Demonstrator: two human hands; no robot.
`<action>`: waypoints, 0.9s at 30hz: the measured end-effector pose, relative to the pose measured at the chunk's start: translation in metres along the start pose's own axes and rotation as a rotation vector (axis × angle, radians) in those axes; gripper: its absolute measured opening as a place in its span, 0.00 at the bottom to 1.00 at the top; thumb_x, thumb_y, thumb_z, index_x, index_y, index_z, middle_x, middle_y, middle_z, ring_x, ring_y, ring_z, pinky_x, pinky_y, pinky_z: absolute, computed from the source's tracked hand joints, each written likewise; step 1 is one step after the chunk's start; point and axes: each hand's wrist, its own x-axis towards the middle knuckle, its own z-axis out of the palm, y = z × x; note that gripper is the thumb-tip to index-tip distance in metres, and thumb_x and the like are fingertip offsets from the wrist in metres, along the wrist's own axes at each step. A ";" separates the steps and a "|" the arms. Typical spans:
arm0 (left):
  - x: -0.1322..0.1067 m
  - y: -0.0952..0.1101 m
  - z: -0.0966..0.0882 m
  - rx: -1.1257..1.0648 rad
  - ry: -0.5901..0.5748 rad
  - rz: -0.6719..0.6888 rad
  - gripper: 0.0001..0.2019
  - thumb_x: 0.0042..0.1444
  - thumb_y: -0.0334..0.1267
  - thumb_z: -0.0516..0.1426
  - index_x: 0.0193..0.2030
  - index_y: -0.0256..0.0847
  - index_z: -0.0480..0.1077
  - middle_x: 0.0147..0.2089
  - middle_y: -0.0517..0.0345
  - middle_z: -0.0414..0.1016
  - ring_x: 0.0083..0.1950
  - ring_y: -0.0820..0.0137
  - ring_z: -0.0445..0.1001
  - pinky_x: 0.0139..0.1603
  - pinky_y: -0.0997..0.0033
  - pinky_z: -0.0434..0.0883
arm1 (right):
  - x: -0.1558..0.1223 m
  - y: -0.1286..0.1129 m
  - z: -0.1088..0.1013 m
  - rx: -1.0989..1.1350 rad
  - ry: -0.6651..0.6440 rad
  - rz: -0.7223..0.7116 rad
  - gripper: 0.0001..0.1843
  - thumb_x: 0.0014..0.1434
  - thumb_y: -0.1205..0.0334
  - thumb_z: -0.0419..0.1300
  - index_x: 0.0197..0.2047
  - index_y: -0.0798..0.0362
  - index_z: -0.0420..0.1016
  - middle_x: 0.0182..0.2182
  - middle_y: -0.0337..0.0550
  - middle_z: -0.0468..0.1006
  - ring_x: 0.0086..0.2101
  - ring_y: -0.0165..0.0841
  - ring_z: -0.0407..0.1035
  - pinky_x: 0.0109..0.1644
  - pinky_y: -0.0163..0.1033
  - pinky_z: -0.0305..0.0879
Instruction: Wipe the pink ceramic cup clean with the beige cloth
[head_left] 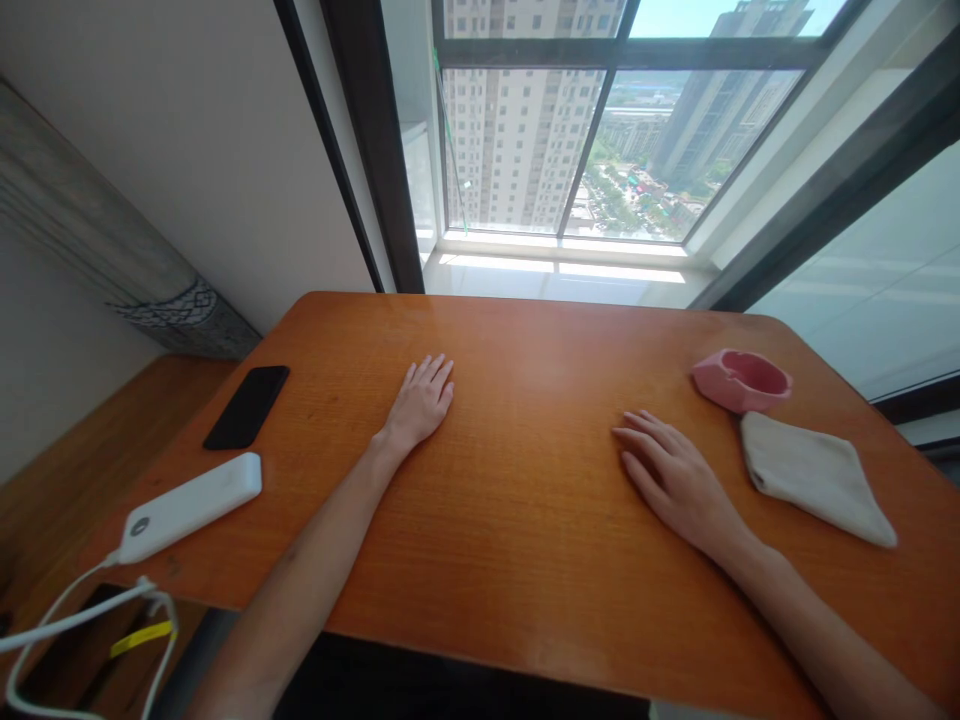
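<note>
My left hand (pixel 420 402) lies palm down on the wooden table (pixel 525 500), left of its middle, fingers stretched out and holding nothing. On the right side, my right hand (pixel 671 480) rests with its fingers apart and slightly bent, also holding nothing. Closest to it are a folded pale cloth (pixel 814 475) and a pink angular ashtray-like bowl (pixel 739 380) with notches in its rim. The cloth lies just in front of the bowl. Left of my left forearm are a black phone (pixel 247 407) and a white power bank or power strip (pixel 191 507).
White cables (pixel 79 600), one with a yellow tag (pixel 141 638), hang past the table's near left corner. A window (pixel 622 150) and its sill (pixel 559 282) lie beyond the far edge. A grey curtain (pixel 127 230) hangs at the left.
</note>
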 end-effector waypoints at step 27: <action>0.001 -0.003 0.002 0.001 0.001 0.001 0.29 0.76 0.43 0.44 0.78 0.36 0.63 0.83 0.45 0.59 0.85 0.52 0.56 0.86 0.43 0.52 | 0.113 -0.027 0.069 -0.059 -0.176 -0.062 0.30 0.79 0.49 0.46 0.76 0.50 0.69 0.76 0.52 0.67 0.76 0.52 0.58 0.79 0.63 0.55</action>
